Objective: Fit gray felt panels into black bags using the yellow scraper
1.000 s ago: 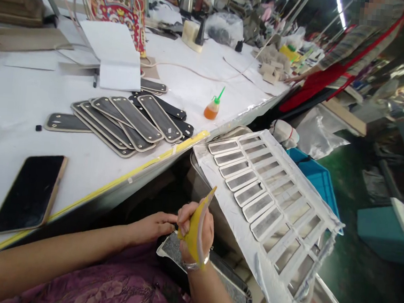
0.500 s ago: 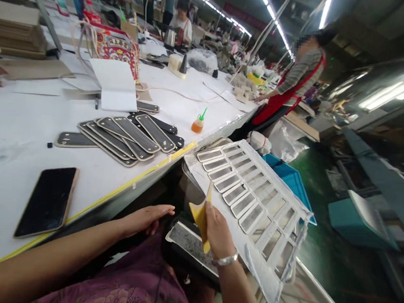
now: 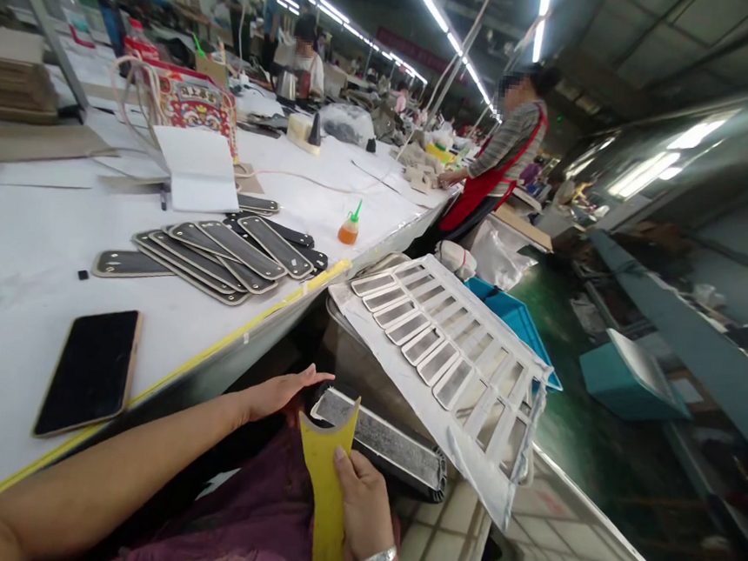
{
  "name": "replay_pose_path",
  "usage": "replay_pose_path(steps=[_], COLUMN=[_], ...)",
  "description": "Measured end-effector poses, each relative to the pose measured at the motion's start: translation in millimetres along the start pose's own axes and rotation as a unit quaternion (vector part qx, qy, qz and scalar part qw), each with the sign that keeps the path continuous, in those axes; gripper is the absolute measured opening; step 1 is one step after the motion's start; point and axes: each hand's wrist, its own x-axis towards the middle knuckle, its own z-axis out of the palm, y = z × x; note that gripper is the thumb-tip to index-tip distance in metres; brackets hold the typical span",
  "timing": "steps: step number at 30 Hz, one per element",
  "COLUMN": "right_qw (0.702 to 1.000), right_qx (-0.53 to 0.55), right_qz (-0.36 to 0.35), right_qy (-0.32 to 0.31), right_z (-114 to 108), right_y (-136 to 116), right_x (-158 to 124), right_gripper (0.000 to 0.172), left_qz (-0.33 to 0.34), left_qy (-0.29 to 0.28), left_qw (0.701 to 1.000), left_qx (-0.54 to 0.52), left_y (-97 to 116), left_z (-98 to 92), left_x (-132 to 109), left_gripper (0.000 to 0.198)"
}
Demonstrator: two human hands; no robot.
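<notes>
My right hand grips a yellow scraper with a curved notch at its upper end; the thumb presses on its flat face. Behind the scraper, a long black piece lies tilted above my lap, with a white-rimmed grey panel on top. My left hand is at the near-left end of this black piece, fingers stretched toward its corner. Its lower fingers are hidden, and I cannot tell whether it touches the piece. To the right lies a white sheet bearing rows of white-rimmed grey strips.
On the white table are a phone, a pile of dark strips, a small bottle of orange liquid and a patterned bag. A blue bin stands beyond the sheet. Another person works farther along the table.
My right hand has come down and left, turning the scraper's broad face into view. The black piece shows more of its length. My left hand is now closer to its end. The view has shifted slightly.
</notes>
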Motion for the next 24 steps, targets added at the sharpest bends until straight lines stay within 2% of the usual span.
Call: replay_pose_path(steps=[2,4,5,8,11,14,17,20,24], right_qw=[0.999,0.995,0.994,0.984,0.972,0.967,0.962,0.961,0.959], right_qx=[0.051,0.092,0.11,0.158,0.183,0.205,0.224,0.226,0.226], right_qz=[0.006,0.012,0.021,0.077,0.118,0.12,0.119,0.12,0.13], right_qy=[0.015,0.024,0.02,-0.035,-0.085,-0.093,-0.099,-0.106,-0.108], right_z=[19,35,42,57,64,64,58,50,43], right_y=[8,11,11,5,-3,-7,-8,-8,-7], right_x=[0,-4,-6,-10,-8,-2,4,7,11], right_gripper=[0.038,0.037,0.036,0.037,0.037,0.034,0.032,0.032,0.034], left_qz=[0.041,0.043,0.034,-0.005,-0.038,-0.029,-0.022,-0.02,0.005], left_qy=[0.089,0.119,0.101,-0.007,-0.086,-0.131,-0.13,-0.084,-0.029], left_qw=[0.995,0.988,0.985,0.975,0.975,0.977,0.979,0.988,0.999], left_qx=[-0.015,-0.093,-0.138,-0.22,-0.203,-0.166,-0.153,-0.129,-0.033], left_y=[-8,-13,-13,-5,6,10,10,10,12], left_z=[7.7,16.8,20.4,21.7,11.3,3.6,6.5,13.9,20.0], left_x=[0,-1,-2,-4,-1,8,17,22,24], left_gripper=[0.063,0.063,0.064,0.067,0.071,0.067,0.061,0.057,0.048])
